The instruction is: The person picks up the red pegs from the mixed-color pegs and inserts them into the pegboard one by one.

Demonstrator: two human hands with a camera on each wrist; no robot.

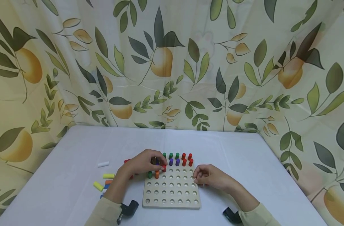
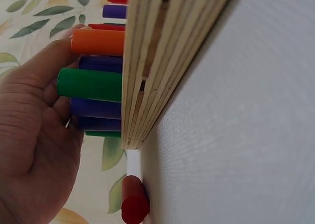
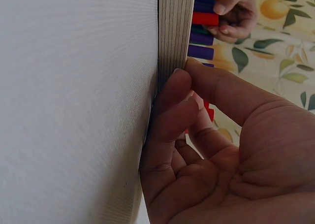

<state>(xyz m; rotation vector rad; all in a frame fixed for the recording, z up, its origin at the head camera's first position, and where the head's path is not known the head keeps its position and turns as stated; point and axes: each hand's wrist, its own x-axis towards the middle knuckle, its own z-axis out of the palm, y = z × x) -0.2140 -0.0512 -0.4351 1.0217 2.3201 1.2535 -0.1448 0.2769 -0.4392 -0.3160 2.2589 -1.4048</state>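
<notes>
Board point(image 1: 172, 204) of pale wood, dotted with round holes, is laid flat on the white surface point(image 1: 239, 150). The two hands are held apart, one at either side of it. By the left hand point(image 1: 146, 161), a red peg point(image 1: 164, 169) is pinched upright at the board; whether it is fully seated in its hole cannot be told. Just nearer and to the left, an orange peg point(image 1: 157, 175) and a green peg point(image 1: 150, 175) are stood side by side in holes. By the right hand point(image 1: 213, 177), the board's right edge is gripped.

Along the far rows, green pegs point(image 1: 170, 155), purple pegs point(image 1: 177, 162) and red pegs point(image 1: 190, 156) are stood upright; others are partly hidden by the left hand. Left of the board, a white peg point(image 1: 103, 164), yellow pegs point(image 1: 108, 176) and other loose pegs point(image 1: 106, 186) are scattered, some partly covered by the left forearm point(image 1: 116, 188). Beige sleeves point(image 1: 107, 213) are worn, with a black device point(image 1: 129, 208) at each wrist. Beyond, a curtain point(image 1: 166, 103) printed with fruit and leaves is hung.
</notes>
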